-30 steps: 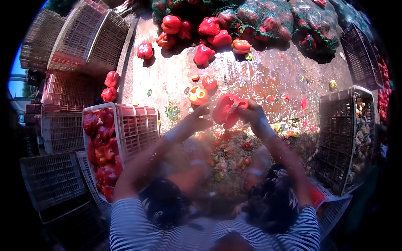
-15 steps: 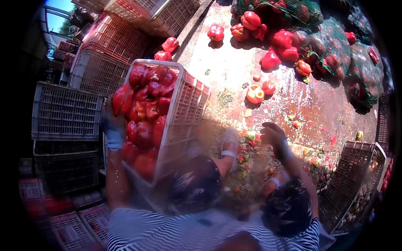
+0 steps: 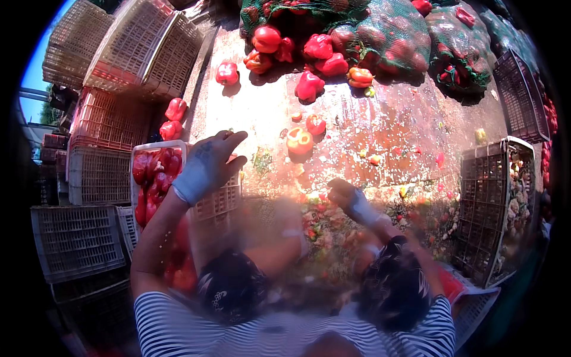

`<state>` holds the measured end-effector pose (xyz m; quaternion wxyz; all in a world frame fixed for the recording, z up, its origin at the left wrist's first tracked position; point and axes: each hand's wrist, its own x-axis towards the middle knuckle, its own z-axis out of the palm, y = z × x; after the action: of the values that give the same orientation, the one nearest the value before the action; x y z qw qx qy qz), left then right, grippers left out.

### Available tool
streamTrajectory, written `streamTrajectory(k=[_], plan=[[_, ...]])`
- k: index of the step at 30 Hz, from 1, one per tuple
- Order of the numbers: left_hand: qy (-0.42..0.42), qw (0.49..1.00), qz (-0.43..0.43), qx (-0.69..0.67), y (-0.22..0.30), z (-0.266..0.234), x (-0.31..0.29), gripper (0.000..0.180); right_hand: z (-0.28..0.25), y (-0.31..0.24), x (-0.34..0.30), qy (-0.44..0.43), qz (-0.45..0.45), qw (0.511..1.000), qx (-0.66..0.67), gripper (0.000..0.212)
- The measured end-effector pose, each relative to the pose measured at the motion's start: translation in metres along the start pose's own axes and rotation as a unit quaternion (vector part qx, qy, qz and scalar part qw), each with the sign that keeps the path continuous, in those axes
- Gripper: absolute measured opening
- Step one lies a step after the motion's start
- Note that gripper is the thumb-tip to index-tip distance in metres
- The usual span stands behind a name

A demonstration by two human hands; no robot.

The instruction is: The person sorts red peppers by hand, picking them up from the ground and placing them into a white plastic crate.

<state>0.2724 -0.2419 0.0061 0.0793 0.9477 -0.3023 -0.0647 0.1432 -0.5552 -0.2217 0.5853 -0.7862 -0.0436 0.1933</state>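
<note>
My left hand (image 3: 208,166), in a pale glove, reaches over the right rim of a crate (image 3: 215,199) full of red bell pepper pieces (image 3: 156,178). Its fingers are spread and nothing shows between them. My right hand (image 3: 352,201), also gloved with dark fingertips, hangs above the scraps between my legs. Its fingers are loosely bent and apart, and I see nothing held in them, though the hand is a little blurred. Ahead of both hands lie a cut pepper (image 3: 299,141) and a small red pepper (image 3: 316,124).
Whole red peppers (image 3: 309,87) lie at the far side before green mesh sacks (image 3: 380,38) of peppers. Stacked crates (image 3: 107,122) stand along the left. On the right, a tilted crate (image 3: 485,208) holds pale scraps. Seeds and bits (image 3: 380,154) litter the floor.
My left hand has let go of a red pepper piece over the crate and swung right, across its rim. My right hand has shifted slightly left. The view has turned to the right.
</note>
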Motion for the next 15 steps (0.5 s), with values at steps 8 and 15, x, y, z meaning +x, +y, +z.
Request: streamTrajectory(k=[8, 15], plan=[[-0.082, 0.987, 0.124, 0.053, -0.007, 0.226, 0.184, 0.061, -0.013, 0.032, -0.038, -0.001, 0.062, 0.998, 0.031, 0.041], [-0.111, 0.962, -0.118, -0.221, 0.004, 0.264, 0.222, 0.051, -0.045, 0.037, -0.052, 0.05, 0.146, 0.987, 0.049, 0.041]])
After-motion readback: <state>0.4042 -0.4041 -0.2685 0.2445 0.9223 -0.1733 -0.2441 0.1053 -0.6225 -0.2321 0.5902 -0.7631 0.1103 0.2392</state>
